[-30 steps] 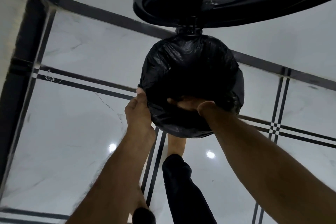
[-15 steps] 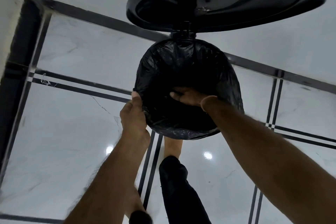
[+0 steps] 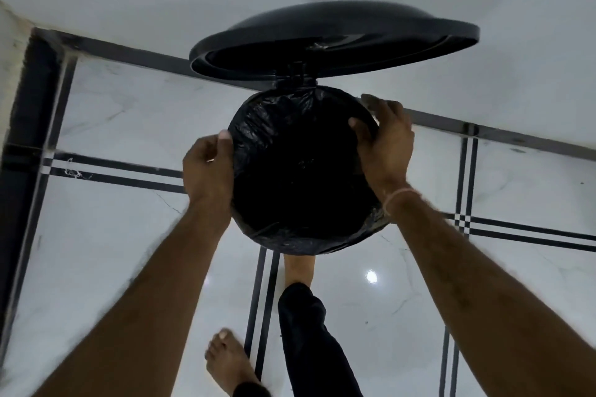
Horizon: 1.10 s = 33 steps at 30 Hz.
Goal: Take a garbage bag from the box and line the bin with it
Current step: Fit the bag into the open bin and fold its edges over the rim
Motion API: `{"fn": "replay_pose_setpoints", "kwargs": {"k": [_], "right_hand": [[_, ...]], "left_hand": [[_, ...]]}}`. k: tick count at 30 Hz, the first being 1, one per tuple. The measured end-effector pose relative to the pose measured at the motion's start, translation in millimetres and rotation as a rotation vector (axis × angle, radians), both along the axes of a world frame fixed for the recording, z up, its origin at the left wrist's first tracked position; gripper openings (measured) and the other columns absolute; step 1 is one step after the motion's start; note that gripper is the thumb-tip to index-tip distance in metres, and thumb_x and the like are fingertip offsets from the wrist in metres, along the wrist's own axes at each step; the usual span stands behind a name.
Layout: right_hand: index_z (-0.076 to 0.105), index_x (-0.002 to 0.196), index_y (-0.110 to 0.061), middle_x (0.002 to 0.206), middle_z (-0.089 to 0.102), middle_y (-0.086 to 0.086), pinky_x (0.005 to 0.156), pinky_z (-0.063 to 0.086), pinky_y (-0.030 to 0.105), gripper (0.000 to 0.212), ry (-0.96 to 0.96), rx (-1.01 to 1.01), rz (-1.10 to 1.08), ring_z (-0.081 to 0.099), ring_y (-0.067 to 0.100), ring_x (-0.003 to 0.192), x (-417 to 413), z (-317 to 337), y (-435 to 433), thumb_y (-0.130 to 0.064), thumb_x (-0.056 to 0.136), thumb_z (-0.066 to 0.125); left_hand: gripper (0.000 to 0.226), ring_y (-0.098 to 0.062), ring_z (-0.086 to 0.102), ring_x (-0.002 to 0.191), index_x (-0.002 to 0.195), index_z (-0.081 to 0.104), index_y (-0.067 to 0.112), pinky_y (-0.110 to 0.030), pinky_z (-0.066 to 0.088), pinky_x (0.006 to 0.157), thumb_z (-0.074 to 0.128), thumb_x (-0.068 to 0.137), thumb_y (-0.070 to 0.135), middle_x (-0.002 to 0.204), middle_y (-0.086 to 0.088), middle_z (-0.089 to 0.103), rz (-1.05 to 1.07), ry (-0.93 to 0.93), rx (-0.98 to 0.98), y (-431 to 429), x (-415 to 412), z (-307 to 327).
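Both hands, left (image 3: 208,167) and right (image 3: 383,142), pinch the bag (image 3: 300,171) at the bin's rim; thin, slippery plastic, so grip the edge.

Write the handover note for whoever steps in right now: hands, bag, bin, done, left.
Left hand: pinching the garbage bag at the bin's left rim.
Right hand: gripping the bag edge over the right rim.
Bin: on the floor, lid up, a foot at its base.
Done: bag is in the bin and folded over the rim.
Left: probably smooth the fold, let go, close the lid. Box not in view.
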State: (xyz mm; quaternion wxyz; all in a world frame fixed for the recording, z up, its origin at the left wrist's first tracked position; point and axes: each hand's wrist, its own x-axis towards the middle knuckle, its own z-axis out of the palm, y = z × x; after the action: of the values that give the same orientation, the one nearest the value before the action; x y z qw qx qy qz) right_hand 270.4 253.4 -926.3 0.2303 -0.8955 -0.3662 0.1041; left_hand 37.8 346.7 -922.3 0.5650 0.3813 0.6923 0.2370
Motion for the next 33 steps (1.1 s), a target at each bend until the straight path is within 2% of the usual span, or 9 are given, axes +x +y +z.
{"fn": "replay_pose_setpoints", "kwargs": {"k": [3,5,7,10,14,18,22,29,33], "right_hand": [[0.078,0.095,-0.019,0.089,0.076,-0.005,0.085,0.060,0.039,0.022,0.391,0.178,-0.267,0.070,0.011,0.082,16.8,-3.6,11.8,-0.039,0.088,0.073],[0.074,0.078,-0.017,0.075,0.072,-0.005,0.080,0.063,0.037,0.024,0.531,0.208,-0.340,0.066,0.010,0.070,28.2,-9.9,16.5,-0.040,0.086,0.076],[0.070,0.072,-0.017,0.072,0.070,0.002,0.081,0.064,0.043,0.026,0.727,0.232,-0.388,0.067,0.016,0.071,36.6,-14.7,22.1,-0.038,0.086,0.078],[0.065,0.070,-0.013,0.073,0.065,0.010,0.083,0.061,0.053,0.033,0.904,0.219,-0.429,0.064,0.025,0.074,47.0,-17.4,32.9,-0.036,0.092,0.074],[0.072,0.080,-0.004,0.077,0.073,0.011,0.074,0.066,0.038,0.033,0.968,0.113,-0.426,0.072,0.022,0.070,57.0,-19.6,50.6,-0.034,0.096,0.072],[0.073,0.080,-0.003,0.059,0.071,0.001,0.056,0.059,0.022,0.023,1.018,-0.024,-0.361,0.071,0.013,0.056,64.0,-30.3,50.2,-0.016,0.098,0.068],[0.060,0.068,-0.003,0.041,0.058,-0.007,0.037,0.045,0.017,0.037,0.975,-0.138,-0.212,0.055,0.004,0.035,70.8,-40.1,30.3,0.011,0.099,0.045],[0.068,0.086,-0.015,0.073,0.067,0.007,0.049,0.050,0.029,0.031,1.019,0.020,-0.173,0.062,0.018,0.059,66.2,-31.9,0.7,0.009,0.097,0.051],[0.077,0.098,-0.012,0.086,0.077,-0.002,0.067,0.056,0.018,0.036,0.983,0.084,-0.175,0.074,0.006,0.080,49.6,-7.3,-24.4,-0.030,0.109,0.048]], "left_hand": [[0.035,-0.025,0.072,0.087,0.083,0.073,0.020,-0.045,0.061,0.088,0.068,0.088,0.055,0.083,0.000,0.074,-0.112,-0.017,-0.026,26.0,8.8,-3.8],[0.030,-0.022,0.067,0.074,0.075,0.068,0.019,-0.035,0.062,0.071,0.072,0.091,0.045,0.074,0.001,0.069,-0.131,-0.059,-0.083,36.6,12.3,-7.2],[0.028,-0.016,0.061,0.068,0.074,0.063,0.018,-0.020,0.051,0.051,0.072,0.093,0.037,0.074,0.002,0.064,-0.098,-0.106,-0.160,44.3,14.3,-11.3],[0.017,-0.016,0.061,0.083,0.090,0.069,0.018,-0.022,0.047,0.054,0.072,0.093,0.035,0.092,0.003,0.067,-0.070,-0.188,-0.295,55.5,13.9,-16.1],[0.031,-0.019,0.070,0.096,0.104,0.076,0.017,-0.036,0.058,0.073,0.075,0.089,0.045,0.103,0.003,0.074,-0.109,-0.201,-0.476,70.6,11.3,-26.6],[0.037,-0.026,0.077,0.089,0.099,0.077,0.014,-0.037,0.060,0.068,0.075,0.087,0.049,0.102,-0.007,0.080,-0.127,-0.167,-0.533,76.4,11.2,-41.9],[0.038,-0.021,0.076,0.080,0.093,0.077,0.012,-0.034,0.060,0.070,0.076,0.086,0.049,0.095,-0.006,0.078,-0.124,-0.139,-0.488,75.1,15.4,-46.1],[0.024,-0.016,0.069,0.065,0.085,0.071,0.024,-0.033,0.054,0.059,0.072,0.091,0.047,0.071,0.007,0.074,-0.107,-0.145,-0.388,55.1,-0.2,-39.0],[0.026,-0.010,0.059,0.066,0.094,0.072,0.022,-0.019,0.047,0.051,0.053,0.105,0.036,0.074,0.009,0.068,-0.234,-0.227,-0.162,30.3,-23.8,-28.6]]}}
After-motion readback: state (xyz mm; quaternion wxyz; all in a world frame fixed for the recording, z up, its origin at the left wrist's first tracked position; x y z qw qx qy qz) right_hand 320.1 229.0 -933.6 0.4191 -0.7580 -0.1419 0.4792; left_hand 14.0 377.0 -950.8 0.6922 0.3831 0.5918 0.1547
